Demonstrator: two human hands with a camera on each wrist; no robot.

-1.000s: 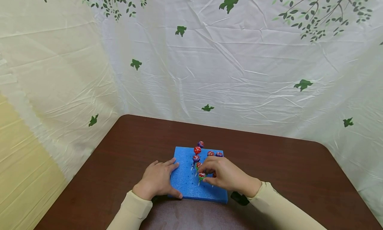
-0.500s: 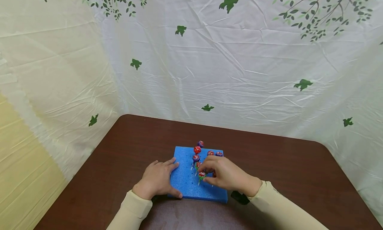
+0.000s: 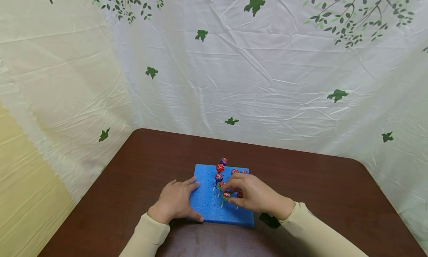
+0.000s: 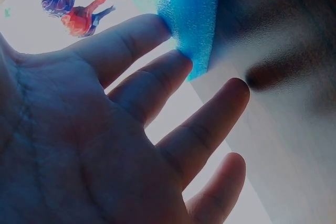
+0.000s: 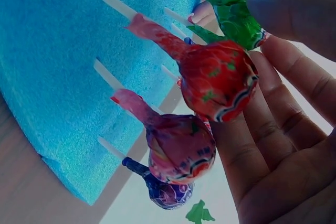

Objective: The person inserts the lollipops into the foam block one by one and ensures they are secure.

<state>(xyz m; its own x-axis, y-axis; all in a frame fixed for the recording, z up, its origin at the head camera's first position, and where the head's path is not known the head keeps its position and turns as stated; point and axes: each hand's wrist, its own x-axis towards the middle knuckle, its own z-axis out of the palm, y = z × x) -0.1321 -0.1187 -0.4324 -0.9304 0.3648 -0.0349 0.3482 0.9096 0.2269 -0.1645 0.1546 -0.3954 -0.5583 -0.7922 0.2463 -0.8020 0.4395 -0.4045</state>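
A blue foam board [image 3: 208, 212] bears several wrapped lollipops stuck in by their white sticks. My left hand [image 3: 177, 199] spreads its fingers over the board's left side, thumb at the front edge; in the left wrist view two fingertips touch the foam. My right hand [image 3: 252, 192] pinches a green-wrapped lollipop [image 5: 236, 19] between thumb and fingers, its stick still meeting the foam. Nearest to that hand in the right wrist view are a red lollipop [image 5: 218, 77], a pink-purple one [image 5: 181, 148] and a dark purple one [image 5: 170, 195]. A column of lollipops [image 3: 219, 177] runs behind the green one.
The board lies on a dark brown table [image 3: 167, 153]. A black object [image 3: 269, 220] shows under the right wrist. Behind the table hangs a white cloth [image 3: 267, 112] with green leaf prints.
Both hands stay almost in place, the right one at the green lollipop. A little more of the red lollipop shows under the right palm. The head view has shifted very slightly.
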